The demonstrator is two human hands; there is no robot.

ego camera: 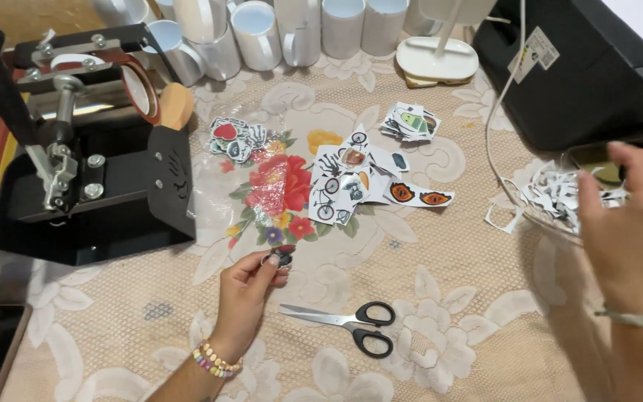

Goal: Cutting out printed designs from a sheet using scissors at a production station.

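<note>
Right hand [634,223] at the right edge is blurred and partly cut off; fingers seem spread, nothing seen held, raised before a bowl [530,212] of paper scraps. Left hand [251,286], lower centre, is pinched on a small dark sticker [283,257]. Scissors [351,321] lie closed just right of it. More stickers [351,179] are scattered mid-frame.

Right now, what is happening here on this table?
A person sits at a lace-covered table. The left hand pinches a small cut-out sticker between fingertips. The right hand is raised, open, over a clear bowl of paper scraps. Black-handled scissors lie closed between the hands. Piles of cut stickers lie farther back, beside a black mug press and white mugs.
</note>
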